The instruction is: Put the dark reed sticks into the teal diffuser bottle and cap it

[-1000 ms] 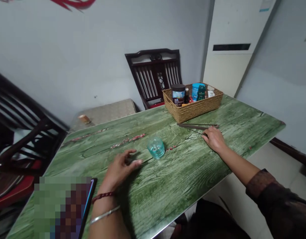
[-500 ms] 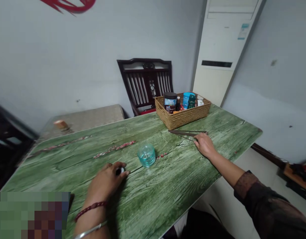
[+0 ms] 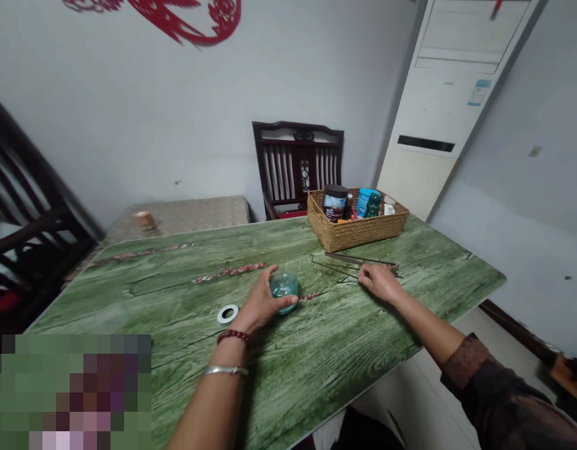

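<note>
Small aqua glass jar (image 3: 285,289), apparently thick-walled and ribbed, upright mid-table on the green wood-print tabletop (image 3: 344,356), just beside a printed sprig of pink blossom. Left hand (image 3: 261,306) curved over and around it, fingers wrapped toward the far side, palm low, to all appearances a firm hold. Likely light but hard, breakable if dropped, and perhaps slick on its smooth glass; safest grip probably around the body rather than at the rim, with the ribbing offering some purchase. Just left of the hand, flat on the table, a white ring (image 3: 227,314) with a dark centre, not touching the fingers, thin and probably awkward to lift without a fingertip under its edge. Farther right, right hand (image 3: 380,282) low on the table, fingers lightly curled, fingertips at a loose group of thin dark sticks (image 3: 344,257), any pinch on them impossible to tell. Sticks likely stiff yet easily snapped, perhaps easiest gathered near the middle. Beyond them, a woven rattan basket (image 3: 354,234) holding a dark-lidded jar (image 3: 335,203) and a blue bottle (image 3: 366,201). Beaded bracelet (image 3: 233,337) and metal bangle (image 3: 226,370) on the left forearm; dark patterned sleeve (image 3: 476,369) on the right arm.
</note>
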Motion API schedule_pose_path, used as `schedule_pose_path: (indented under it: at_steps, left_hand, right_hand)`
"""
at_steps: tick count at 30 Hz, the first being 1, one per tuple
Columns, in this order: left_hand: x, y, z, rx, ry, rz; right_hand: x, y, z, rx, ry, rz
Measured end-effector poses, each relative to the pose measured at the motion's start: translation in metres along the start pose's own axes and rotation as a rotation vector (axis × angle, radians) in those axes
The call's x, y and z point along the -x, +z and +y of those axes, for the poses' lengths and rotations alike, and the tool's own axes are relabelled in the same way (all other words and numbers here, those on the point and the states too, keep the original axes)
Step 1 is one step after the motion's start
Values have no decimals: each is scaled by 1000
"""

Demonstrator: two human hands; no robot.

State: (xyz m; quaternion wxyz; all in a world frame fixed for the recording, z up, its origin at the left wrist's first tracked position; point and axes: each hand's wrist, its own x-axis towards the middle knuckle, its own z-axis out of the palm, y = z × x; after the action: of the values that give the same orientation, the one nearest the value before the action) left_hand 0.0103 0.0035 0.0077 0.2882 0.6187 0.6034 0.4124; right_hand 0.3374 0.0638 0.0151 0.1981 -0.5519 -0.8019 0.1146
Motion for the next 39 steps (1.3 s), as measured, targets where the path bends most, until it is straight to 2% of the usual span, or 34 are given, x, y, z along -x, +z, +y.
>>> schedule_pose_path:
  at_steps: [3, 6, 9, 14, 19, 23, 27, 32, 35, 39]
  left_hand:
    - [2, 9, -3, 49, 26, 25]
    - [5, 11, -8, 76, 60, 30]
    - [6, 9, -12, 83, 114, -26]
    - [5, 8, -14, 83, 163, -74]
    - [6, 9, -12, 79, 157, -79]
    - [6, 9, -11, 78, 159, -82]
    - [5, 9, -12, 95, 172, -76]
    - [3, 10, -16, 72, 178, -82]
    - [2, 10, -17, 64, 177, -78]
    - [3, 9, -16, 50, 160, -72]
  right_hand:
    - [-6, -8, -16, -492, 34, 27]
    - [-10, -20, -46, -962, 51, 66]
    - [-14, -32, -87, -1226, -45, 164]
    - [-27, -28, -141, -1264, -220, 322]
    - [-41, -9, -161, -1192, -260, 307]
    - [-46, 4, -165, -1141, -225, 228]
    - [-45, 28, -163, -1072, -172, 169]
    - [-40, 53, -151, -844, -126, 156]
    - [-38, 45, -129, -718, -118, 167]
    - [-37, 17, -66, -442, -65, 306]
